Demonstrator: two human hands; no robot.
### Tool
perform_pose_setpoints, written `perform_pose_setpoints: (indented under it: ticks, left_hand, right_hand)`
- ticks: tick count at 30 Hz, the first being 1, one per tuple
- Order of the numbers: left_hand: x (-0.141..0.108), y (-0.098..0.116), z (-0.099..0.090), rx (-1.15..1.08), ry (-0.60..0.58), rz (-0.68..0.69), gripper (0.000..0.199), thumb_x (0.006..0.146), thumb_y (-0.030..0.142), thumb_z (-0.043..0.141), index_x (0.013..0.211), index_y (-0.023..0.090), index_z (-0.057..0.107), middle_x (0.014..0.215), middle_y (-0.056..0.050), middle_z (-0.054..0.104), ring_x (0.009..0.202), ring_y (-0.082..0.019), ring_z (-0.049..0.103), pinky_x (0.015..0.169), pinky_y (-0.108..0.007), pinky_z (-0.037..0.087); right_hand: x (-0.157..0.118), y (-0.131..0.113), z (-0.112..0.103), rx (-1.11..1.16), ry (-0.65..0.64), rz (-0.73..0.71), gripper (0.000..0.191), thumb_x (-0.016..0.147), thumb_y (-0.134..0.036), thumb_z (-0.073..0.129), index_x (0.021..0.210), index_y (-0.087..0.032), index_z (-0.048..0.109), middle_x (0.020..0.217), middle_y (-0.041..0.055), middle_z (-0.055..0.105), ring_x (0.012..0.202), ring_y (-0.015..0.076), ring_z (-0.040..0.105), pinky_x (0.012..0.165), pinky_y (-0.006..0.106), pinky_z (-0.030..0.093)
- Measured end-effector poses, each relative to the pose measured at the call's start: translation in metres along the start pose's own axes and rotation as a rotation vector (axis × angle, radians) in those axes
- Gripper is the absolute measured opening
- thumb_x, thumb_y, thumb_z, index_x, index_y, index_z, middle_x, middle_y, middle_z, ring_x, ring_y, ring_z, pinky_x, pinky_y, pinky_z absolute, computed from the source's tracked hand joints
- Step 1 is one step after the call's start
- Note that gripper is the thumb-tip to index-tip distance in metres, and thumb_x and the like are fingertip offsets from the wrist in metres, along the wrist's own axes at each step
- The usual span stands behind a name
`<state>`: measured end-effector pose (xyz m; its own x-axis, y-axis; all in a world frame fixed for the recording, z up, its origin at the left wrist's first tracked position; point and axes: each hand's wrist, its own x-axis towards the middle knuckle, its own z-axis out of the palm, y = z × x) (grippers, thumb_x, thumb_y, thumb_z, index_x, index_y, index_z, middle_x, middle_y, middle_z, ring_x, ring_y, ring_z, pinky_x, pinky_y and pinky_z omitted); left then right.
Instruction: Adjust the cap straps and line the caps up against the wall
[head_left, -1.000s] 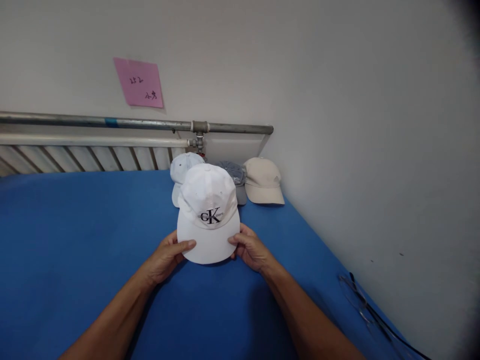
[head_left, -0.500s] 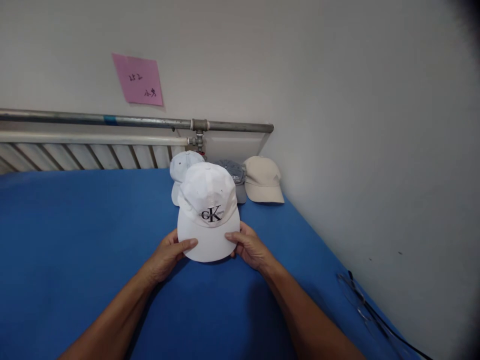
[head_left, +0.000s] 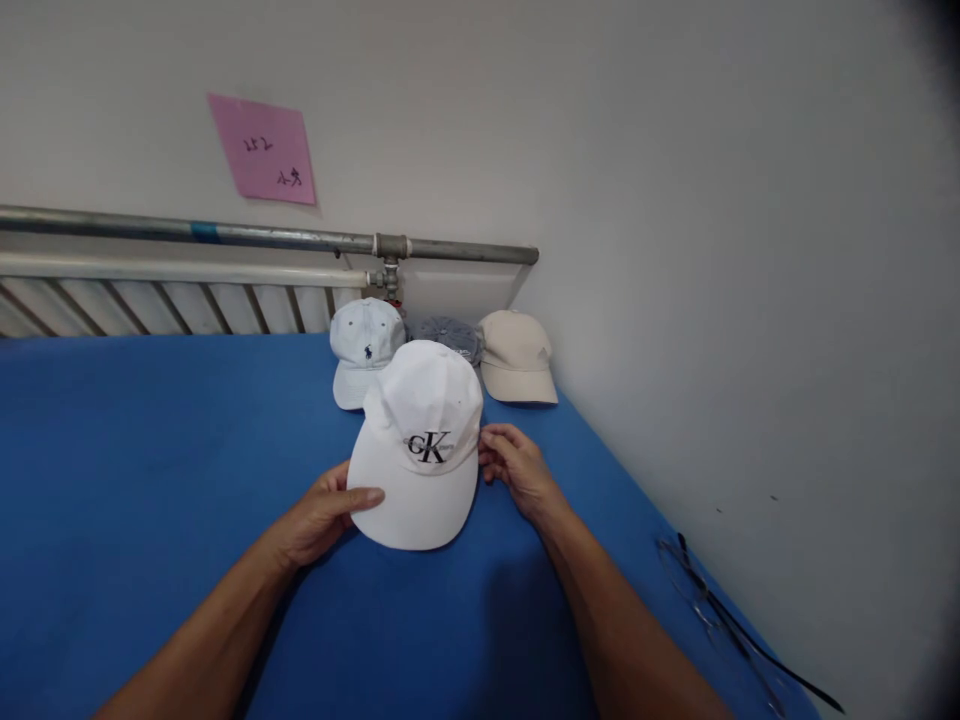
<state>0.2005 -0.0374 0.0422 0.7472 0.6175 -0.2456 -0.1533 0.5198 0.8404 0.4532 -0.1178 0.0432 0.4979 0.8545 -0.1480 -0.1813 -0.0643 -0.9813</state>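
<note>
Your left hand (head_left: 319,515) pinches the brim of the white cap (head_left: 420,490), thumb on top and fingers hidden beneath. Your right hand (head_left: 521,470) has its fingers curled at the cap's other side; you cannot tell from here whether the fingertips grip it or merely graze it. The cap sits between your hands over the blue sheet (head_left: 150,480), brim towards you.

Watch that lopsided hold: if your left thumb bears most of the weight, the cap could swivel or dip on your right. Squeezing hard there could crease the brim. Pushing it away from you could bump the light blue cap (head_left: 367,335) or the dark blue cap (head_left: 450,333), both beyond the space between your hands, the dark one partly hidden. The beige cap (head_left: 516,350), straight beyond your right hand, is less exposed. An elbow swung outward could catch the glasses (head_left: 705,595) lying outside your right forearm.

As for writing, the white cap carries big black letters resembling "CK" or "GK", with a grey line across too small to read. The light blue cap has a dark emblem like a horse and rider. The dark cap's pale lettering is illegible. The pink note (head_left: 262,150), far beyond your left hand, seems to read "252" above handwritten characters.
</note>
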Motion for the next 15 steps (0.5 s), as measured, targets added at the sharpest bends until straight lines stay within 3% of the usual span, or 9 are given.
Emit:
perform_pose_setpoints:
  ticks: [5, 10, 15]
  left_hand:
    - [0.0014, -0.0019, 0.0020, 0.020, -0.011, -0.041, 0.045, 0.065, 0.022, 0.086, 0.108, 0.016, 0.072, 0.101, -0.011, 0.077, 0.086, -0.026, 0.073, 0.077, -0.031, 0.057]
    - [0.0033, -0.0032, -0.0008, 0.028, -0.019, -0.050, 0.047, 0.068, 0.022, 0.085, 0.111, 0.015, 0.070, 0.105, -0.012, 0.076, 0.088, -0.026, 0.073, 0.079, -0.032, 0.057]
    - [0.0029, -0.0036, -0.0023, 0.027, -0.015, -0.063, 0.049, 0.067, 0.023, 0.086, 0.113, 0.016, 0.069, 0.105, -0.011, 0.076, 0.089, -0.026, 0.073, 0.079, -0.031, 0.058]
  right_hand:
    - [-0.0006, -0.0004, -0.0019, -0.058, 0.112, -0.110, 0.010, 0.064, -0.025, 0.066, 0.071, -0.020, 0.061, 0.062, -0.0031, 0.058, 0.055, 0.0108, 0.050, 0.047, 0.022, 0.038]
    - [-0.0023, -0.0003, -0.0008, -0.066, 0.132, -0.160, 0.007, 0.062, -0.023, 0.063, 0.068, -0.021, 0.061, 0.065, -0.0038, 0.059, 0.054, 0.0102, 0.049, 0.048, 0.022, 0.039]
    - [0.0004, 0.0023, -0.0026, -0.019, 0.139, -0.177, 0.005, 0.061, -0.023, 0.057, 0.064, -0.020, 0.054, 0.081, -0.0009, 0.064, 0.058, 0.0107, 0.054, 0.048, 0.022, 0.041]
